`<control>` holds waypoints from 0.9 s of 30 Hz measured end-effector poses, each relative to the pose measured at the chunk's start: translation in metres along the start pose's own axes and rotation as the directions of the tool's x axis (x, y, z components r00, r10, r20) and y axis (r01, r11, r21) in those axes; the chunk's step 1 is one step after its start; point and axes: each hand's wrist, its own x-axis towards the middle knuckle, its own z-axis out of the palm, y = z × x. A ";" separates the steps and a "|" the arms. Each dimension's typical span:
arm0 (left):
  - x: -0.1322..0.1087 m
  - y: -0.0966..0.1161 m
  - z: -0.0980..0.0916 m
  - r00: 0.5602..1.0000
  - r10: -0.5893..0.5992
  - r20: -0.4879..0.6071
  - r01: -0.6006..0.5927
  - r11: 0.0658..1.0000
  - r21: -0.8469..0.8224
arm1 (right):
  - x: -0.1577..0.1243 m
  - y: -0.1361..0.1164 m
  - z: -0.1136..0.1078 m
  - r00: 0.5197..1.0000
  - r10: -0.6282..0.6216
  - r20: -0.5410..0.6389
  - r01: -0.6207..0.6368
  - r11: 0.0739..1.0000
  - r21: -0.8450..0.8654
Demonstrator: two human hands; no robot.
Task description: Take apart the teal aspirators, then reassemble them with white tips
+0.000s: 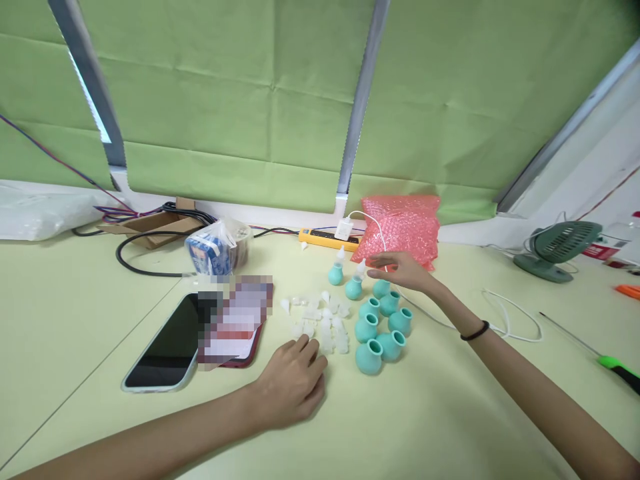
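Observation:
Near the front of the table, my left hand (295, 380) rests with its fingers curled, and whatever may be inside them is hidden. Just beyond its knuckles lie several small translucent white plastic pieces (327, 323), some of them cone-shaped tips. My right hand (400, 270) hovers with fingers stretched and thumb apart, close beside a teal bulb (354, 288) fitted with a clear pointed nozzle (362, 268). A second teal bulb with a nozzle (335, 273) stands behind it. Several open-necked teal bulbs (369, 357) without nozzles cluster below my right hand.
Two phones (165, 347) lie left of the white pieces. Toward the back are a plastic-wrapped blue pack (213, 250), a yellow power strip (320, 239) with a white charger, and pink bubble wrap (400, 230). A green fan (560, 247) and a screwdriver (575, 337) are at right.

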 end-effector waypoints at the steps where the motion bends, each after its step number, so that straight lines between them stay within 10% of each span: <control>1: 0.000 0.000 -0.001 1.000 -0.014 0.003 0.014 1.000 -0.023 | 0.001 -0.005 0.002 0.999 -0.021 0.025 0.021 1.000 -0.002; 8: -0.003 -0.002 -0.003 1.000 -0.010 -0.026 0.005 0.983 -0.181 | 0.004 -0.027 0.016 0.989 -0.130 0.068 0.131 0.991 -0.019; 12: -0.004 -0.002 -0.004 0.994 -0.003 -0.110 -0.020 0.978 -0.209 | -0.006 -0.043 0.007 0.975 -0.130 -0.180 0.120 0.991 -0.063; 17: -0.004 -0.002 -0.007 0.956 -0.017 -0.293 -0.078 0.947 -0.312 | -0.047 -0.086 0.003 0.817 -0.182 -0.547 0.328 0.927 0.181; 23: -0.012 0.003 -0.014 0.945 -0.099 -0.312 -0.145 0.729 -0.669 | -0.116 -0.126 0.042 0.923 -0.377 -0.074 0.384 0.913 0.141; 27: -0.011 0.013 -0.022 0.989 -0.147 0.010 0.089 0.544 -0.834 | -0.140 -0.120 0.078 0.897 -0.421 0.133 0.417 0.907 0.055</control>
